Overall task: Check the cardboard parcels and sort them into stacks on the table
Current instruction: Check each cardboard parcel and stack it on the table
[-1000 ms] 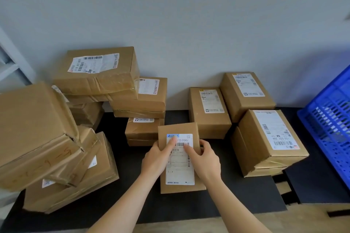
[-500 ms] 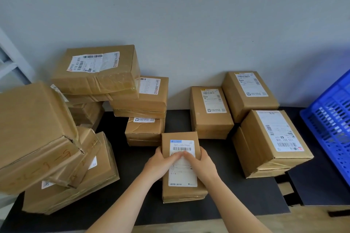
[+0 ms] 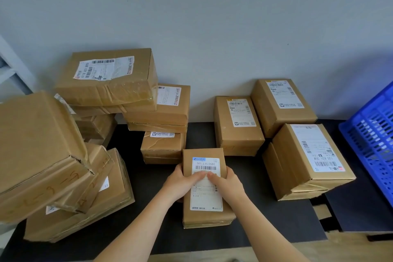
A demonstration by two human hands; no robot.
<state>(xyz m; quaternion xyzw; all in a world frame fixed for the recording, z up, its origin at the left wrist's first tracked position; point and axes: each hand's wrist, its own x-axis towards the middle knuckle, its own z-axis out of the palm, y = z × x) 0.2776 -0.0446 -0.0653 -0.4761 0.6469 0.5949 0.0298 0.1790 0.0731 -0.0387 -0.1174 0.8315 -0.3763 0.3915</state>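
Observation:
A small cardboard parcel (image 3: 204, 217) with a white shipping label lies flat on the black table (image 3: 148, 187), near its front middle. My left hand (image 3: 182, 183) grips its left side, thumb laid over the label. My right hand (image 3: 227, 183) grips its right side, thumb also on the label, and the two thumbs nearly meet. Behind it to the left stands a short stack of parcels (image 3: 163, 125). To the right are three labelled parcels, the closest one (image 3: 306, 161) large and tilted.
Big taped boxes (image 3: 40, 147) lean in a pile at the left, with a tall stack (image 3: 108, 78) behind them against the grey wall. A blue plastic crate (image 3: 374, 140) stands at the far right. A wooden edge runs along the front.
The held parcel came down from a tilted, lifted pose toward me and now lies flat on the table. Both hands stayed on its sides.

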